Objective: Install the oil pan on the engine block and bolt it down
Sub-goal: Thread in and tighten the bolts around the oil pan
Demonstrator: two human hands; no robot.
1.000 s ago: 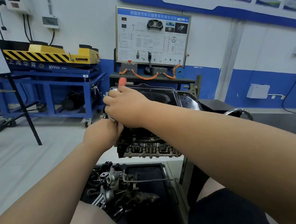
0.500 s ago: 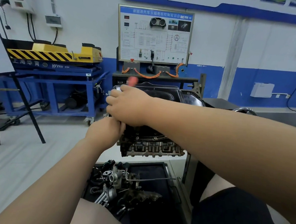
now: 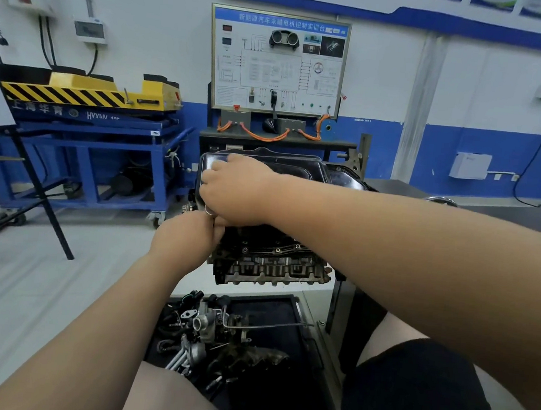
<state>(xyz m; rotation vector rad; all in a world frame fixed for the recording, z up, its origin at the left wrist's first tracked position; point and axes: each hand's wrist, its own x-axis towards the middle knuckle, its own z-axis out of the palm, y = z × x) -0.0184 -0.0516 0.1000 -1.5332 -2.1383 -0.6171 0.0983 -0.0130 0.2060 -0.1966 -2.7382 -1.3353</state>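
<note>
The black oil pan sits on top of the dark engine block, which hangs on a stand. My right hand lies over the pan's near-left corner, fingers curled round a wrench. Only a shiny metal bit of the wrench shows under the hand. Just below, my left hand is curled at the same corner, gripping the wrench's lower end against the pan's flange. The bolt itself is hidden by both hands.
A black tray under the engine holds several loose engine parts. A blue cart with a yellow lift stands at the left, a training panel behind the engine, a dark easel leg at far left.
The red tip of the wrench's handle, seen above my right hand before, is now out of sight as the hand turned. My left hand stays at the pan's corner. The camera moved closer.
</note>
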